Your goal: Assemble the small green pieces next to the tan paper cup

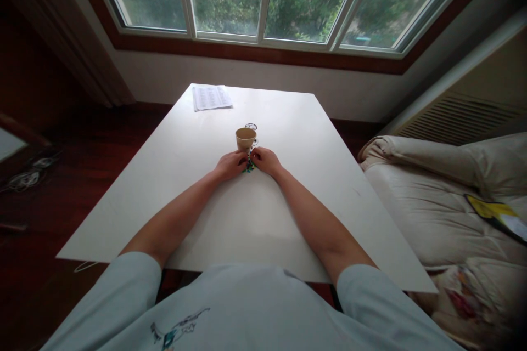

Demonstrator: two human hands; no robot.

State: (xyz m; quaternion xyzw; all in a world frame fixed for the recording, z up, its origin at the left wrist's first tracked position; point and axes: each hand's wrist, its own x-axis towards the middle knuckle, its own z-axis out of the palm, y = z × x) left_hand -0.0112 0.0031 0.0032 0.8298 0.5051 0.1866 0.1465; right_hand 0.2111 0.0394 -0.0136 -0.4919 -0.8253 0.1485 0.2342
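A tan cup [246, 139] stands upright on the white table, its open top facing me and a small handle at its right. Just in front of it, my left hand [231, 165] rests with curled fingers close to the cup's base. My right hand [266, 160] is opposite, thumb and fingers drawn together as in a pinch. Between my fingertips lies a small patch of green and dark bits [249, 166], too small to name and partly covered by my fingers. What either hand holds, if anything, is hidden. A thin dark loop [251, 126] lies behind the cup.
Printed sheets of paper [212, 97] lie at the far left of the white table [288, 230]. A cream sofa [415, 203] with a yellow and black item [496, 214] is at the right. Cables [28, 178] lie on the floor at left. A window [263, 0] is beyond the table.
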